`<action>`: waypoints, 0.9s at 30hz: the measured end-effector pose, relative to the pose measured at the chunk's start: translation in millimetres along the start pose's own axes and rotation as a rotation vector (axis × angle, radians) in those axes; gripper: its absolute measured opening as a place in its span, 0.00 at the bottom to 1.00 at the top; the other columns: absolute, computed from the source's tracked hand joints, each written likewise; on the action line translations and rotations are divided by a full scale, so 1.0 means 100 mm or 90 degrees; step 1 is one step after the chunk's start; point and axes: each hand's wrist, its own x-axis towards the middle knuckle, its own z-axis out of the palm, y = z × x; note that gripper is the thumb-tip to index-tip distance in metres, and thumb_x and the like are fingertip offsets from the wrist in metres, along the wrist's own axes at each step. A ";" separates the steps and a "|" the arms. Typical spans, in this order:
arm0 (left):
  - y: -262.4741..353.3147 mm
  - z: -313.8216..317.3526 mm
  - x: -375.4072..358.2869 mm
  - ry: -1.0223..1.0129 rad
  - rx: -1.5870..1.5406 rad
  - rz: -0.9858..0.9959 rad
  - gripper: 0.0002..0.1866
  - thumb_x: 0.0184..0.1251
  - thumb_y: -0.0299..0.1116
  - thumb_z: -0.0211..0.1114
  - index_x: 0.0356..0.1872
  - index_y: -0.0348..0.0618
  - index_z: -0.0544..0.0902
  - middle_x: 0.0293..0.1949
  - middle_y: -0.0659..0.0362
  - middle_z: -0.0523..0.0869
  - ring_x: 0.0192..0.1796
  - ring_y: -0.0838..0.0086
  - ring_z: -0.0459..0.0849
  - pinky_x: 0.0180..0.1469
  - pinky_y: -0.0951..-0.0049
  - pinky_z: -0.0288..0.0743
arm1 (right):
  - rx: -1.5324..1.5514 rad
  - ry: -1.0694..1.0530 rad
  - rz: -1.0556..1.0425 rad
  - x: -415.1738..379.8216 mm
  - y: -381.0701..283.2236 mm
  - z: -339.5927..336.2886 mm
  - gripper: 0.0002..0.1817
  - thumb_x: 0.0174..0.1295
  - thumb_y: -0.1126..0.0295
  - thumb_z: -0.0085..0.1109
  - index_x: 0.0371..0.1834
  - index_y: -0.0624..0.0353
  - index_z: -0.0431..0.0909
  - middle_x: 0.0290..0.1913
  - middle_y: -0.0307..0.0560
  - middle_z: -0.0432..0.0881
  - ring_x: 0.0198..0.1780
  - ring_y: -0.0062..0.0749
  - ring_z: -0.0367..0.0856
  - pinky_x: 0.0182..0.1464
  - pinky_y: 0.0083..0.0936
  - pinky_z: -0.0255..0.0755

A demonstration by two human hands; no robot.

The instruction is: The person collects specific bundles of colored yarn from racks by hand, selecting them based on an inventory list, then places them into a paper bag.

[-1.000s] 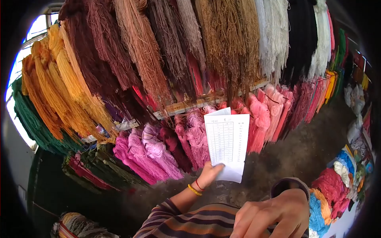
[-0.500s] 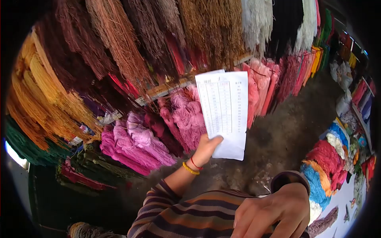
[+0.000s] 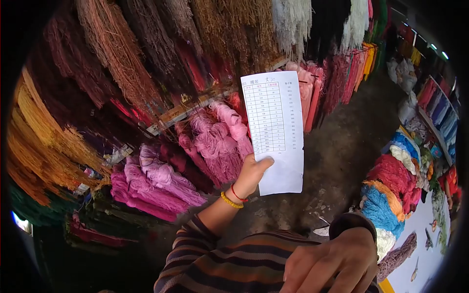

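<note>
My left hand (image 3: 254, 177), with a red cord and a yellow band at the wrist, grips a white printed sheet (image 3: 276, 168) by its lower left edge, thumb on the front. A table of numbered rows and a handwritten note at the top face me. Behind the paper hang pink yarn skeins (image 3: 215, 141), apart from the hand. Close to the camera at the bottom, my right hand (image 3: 337, 259) is bent downward with curled fingers. Its fingertips are cut off by the frame edge, so anything in them is hidden.
Brown yarn hanks (image 3: 234, 34) hang above a wooden rail (image 3: 173, 115). Orange skeins (image 3: 46, 132) are at the left. On the right, red yarn (image 3: 393, 176) and blue yarn (image 3: 383, 210) lie piled by a white surface (image 3: 415, 244) with scissors (image 3: 415, 271). A dark floor (image 3: 337, 156) runs between.
The sheet has turned to face me more squarely and its print is sharper. The surrounding yarn has shifted left in view. My right hand stays low, still curled.
</note>
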 end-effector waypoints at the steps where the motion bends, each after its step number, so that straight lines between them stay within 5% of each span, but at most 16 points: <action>1: -0.01 0.01 0.00 -0.006 -0.004 -0.001 0.15 0.57 0.22 0.53 0.45 0.30 0.77 0.43 0.56 0.81 0.43 0.75 0.78 0.47 0.75 0.71 | -0.002 0.002 0.004 -0.02 0.00 0.00 0.18 0.58 0.61 0.58 0.42 0.66 0.77 0.48 0.56 0.71 0.48 0.48 0.69 0.48 0.34 0.62; 15: 0.00 -0.02 0.00 0.010 -0.002 0.004 0.15 0.56 0.21 0.54 0.46 0.30 0.77 0.44 0.55 0.81 0.43 0.73 0.79 0.47 0.74 0.71 | -0.046 -0.036 -0.026 -0.07 0.03 -0.07 0.18 0.58 0.61 0.58 0.41 0.67 0.78 0.47 0.54 0.71 0.46 0.45 0.70 0.45 0.32 0.63; 27: 0.20 -0.19 -0.26 0.178 0.037 0.059 0.15 0.57 0.23 0.55 0.46 0.28 0.77 0.42 0.55 0.82 0.42 0.73 0.79 0.46 0.75 0.72 | 0.069 -0.151 -0.099 0.10 -0.04 -0.35 0.23 0.54 0.63 0.63 0.47 0.70 0.75 0.47 0.59 0.71 0.47 0.50 0.70 0.49 0.39 0.66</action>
